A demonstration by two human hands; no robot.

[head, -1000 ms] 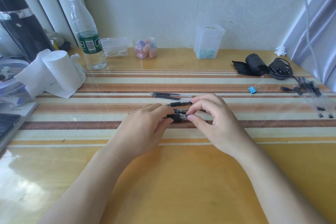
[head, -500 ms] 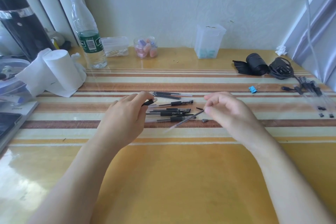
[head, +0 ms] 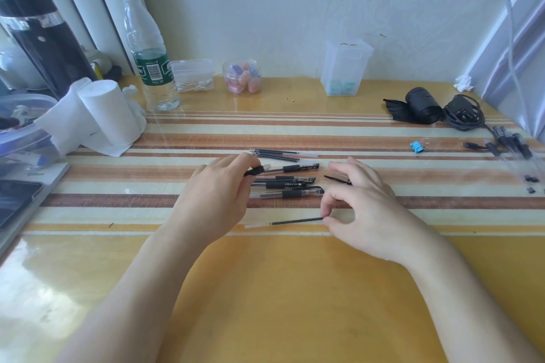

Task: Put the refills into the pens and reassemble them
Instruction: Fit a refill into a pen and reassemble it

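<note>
At the far left stand a black flask (head: 38,38), a tissue roll (head: 109,115) and a water bottle (head: 147,62), none of them part of the work.

The left hand (head: 218,194) hovers low over the striped table (head: 295,289) and pinches a small black part (head: 256,170) between thumb and forefinger. It looks like a cap or end piece. Whether it is joined to the pen lying just behind it, I cannot tell.

Between the hands lies the cluster of pens (head: 289,186), side by side, with the spare refills (head: 280,153) in a small bundle just beyond them.

The right hand (head: 362,209) pinches one refill (head: 295,220) by its right end. The refill lies almost level, on or just over the table, nearer the person than the pens, with its clear end pointing left. A black pointed piece (head: 337,179) shows at this hand's outer fingers, held or lying loose, I cannot say which.

A second ago both hands were closed together on one pen in the middle. Half a second ago they had parted, the refill hanging tilted from the right hand. Now it has come lower and level.

So one pen seems to be open in its parts, and this refill is free but not yet in any barrel. The next step is probably to pick a barrel and thread the refill in.

Further right are a blue binder clip (head: 416,147), a black roll (head: 420,106) and a coiled cable (head: 463,112).
</note>
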